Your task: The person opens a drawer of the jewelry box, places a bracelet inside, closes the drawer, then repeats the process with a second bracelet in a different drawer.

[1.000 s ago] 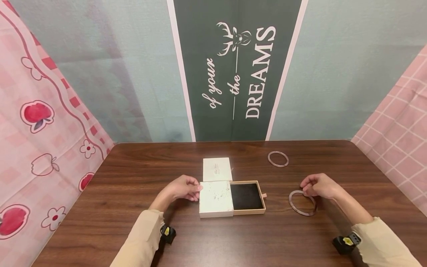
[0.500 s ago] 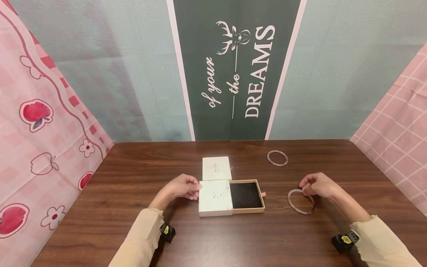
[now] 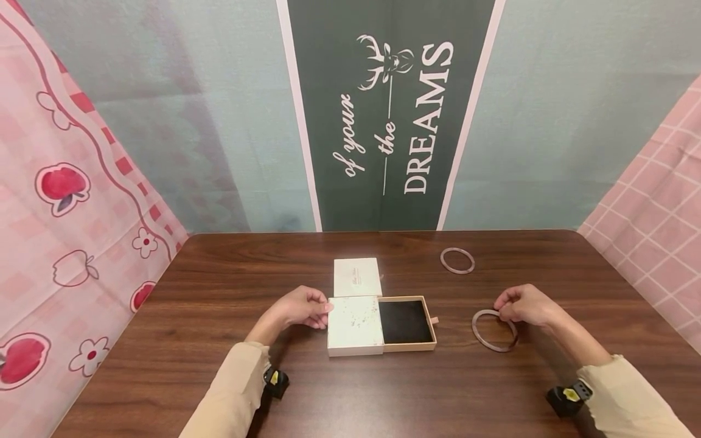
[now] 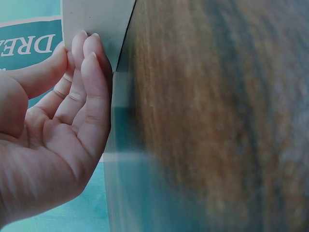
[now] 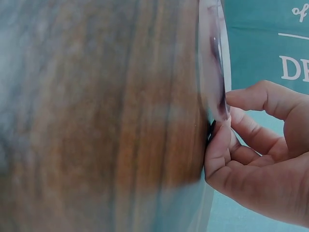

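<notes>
While the left hand [image 3: 303, 306] bends inward, thumb over the top edge, gripping the left end of a white box [image 3: 350, 325], a black-lined drawer [image 3: 405, 322] juts out at the box's right. Farther right, the right hand [image 3: 527, 306] pinches a bangle [image 3: 475, 328] by its rim. The left wrist view bares the palm, hidden from the head view, which alone catches a second bangle [image 3: 442, 262].

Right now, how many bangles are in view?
2: one bangle pinched by the right hand, the other bangle lying farther back on the table. The covered part of the box could hide more.
</notes>
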